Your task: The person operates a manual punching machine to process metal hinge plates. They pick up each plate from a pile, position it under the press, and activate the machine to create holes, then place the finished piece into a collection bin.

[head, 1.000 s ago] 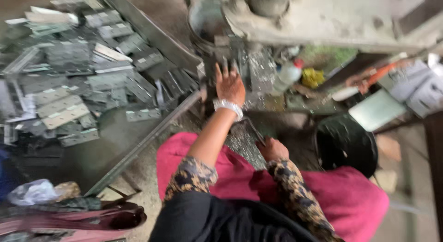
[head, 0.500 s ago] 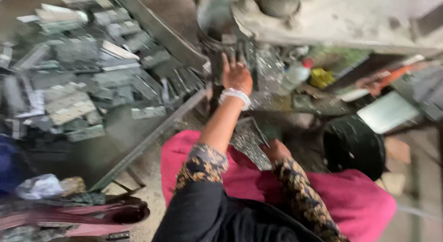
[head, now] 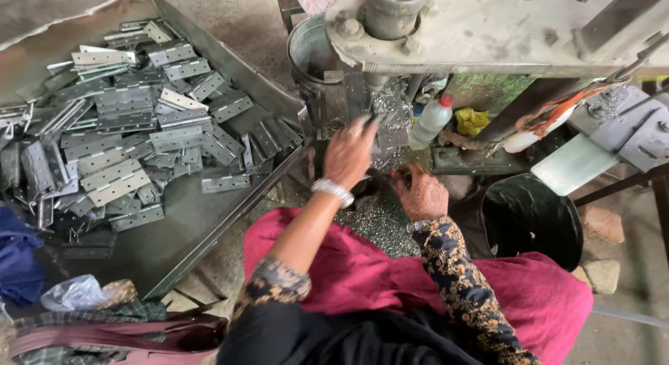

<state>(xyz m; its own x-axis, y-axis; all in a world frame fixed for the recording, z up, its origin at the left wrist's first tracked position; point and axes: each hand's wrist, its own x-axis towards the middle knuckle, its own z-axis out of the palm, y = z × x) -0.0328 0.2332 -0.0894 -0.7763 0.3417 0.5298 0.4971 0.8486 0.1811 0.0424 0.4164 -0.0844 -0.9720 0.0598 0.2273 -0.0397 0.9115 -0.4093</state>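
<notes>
Workshop floor, grey metal tray (head: pixel 209 219) of hinges to our left, press (head: pixel 488 30) overhead.

We sit at the press with both hands under its head. Since a second ago our left hand (head: pixel 348 152) has gone from resting at the tray's edge to reaching further in toward the press bed; its fingers are spread, and we cannot tell whether they hold a hinge. Our right hand (head: pixel 421 194) has stayed low beside the pile of shavings (head: pixel 376 222), fingers curled; any grip is hidden. The hinges (head: pixel 125 142) lie heaped in the tray, untouched. A plastic bottle (head: pixel 430 121) and a black bucket (head: pixel 529 215) stand near. We judge a piece is being set at the die.
</notes>
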